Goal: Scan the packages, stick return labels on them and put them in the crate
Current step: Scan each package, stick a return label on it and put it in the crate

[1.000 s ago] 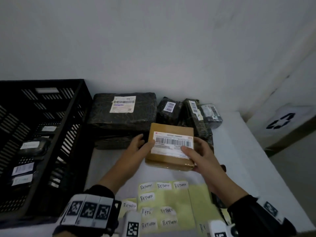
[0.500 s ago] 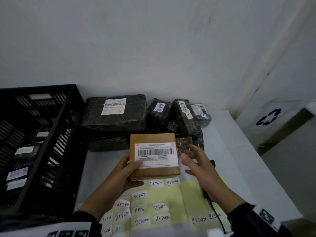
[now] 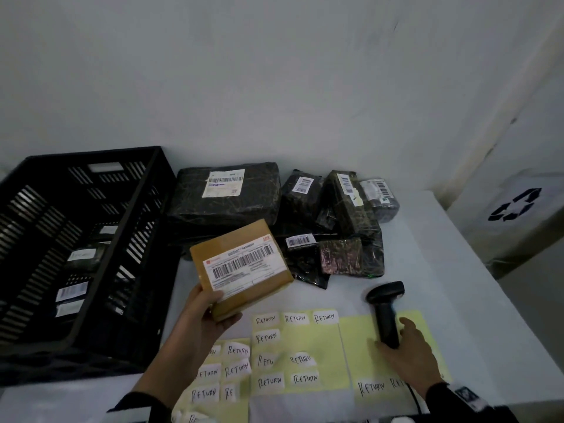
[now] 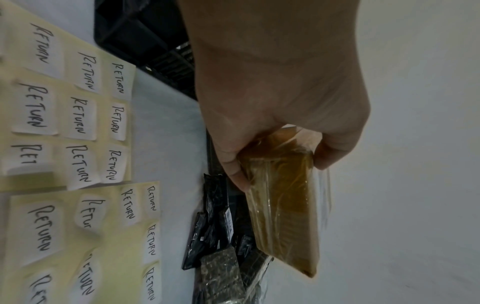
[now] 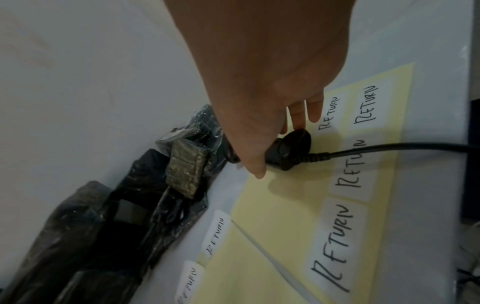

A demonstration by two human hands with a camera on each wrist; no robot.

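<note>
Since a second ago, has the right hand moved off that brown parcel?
Yes. The right hand has left the brown parcel and dropped toward the yellow label sheets, where it now reaches the scanner handle.

left grip (image 4: pixel 280 102) pinches brown package (image 4: pixel 285 216) | return labels (image 4: pixel 78 117) alongside
</note>
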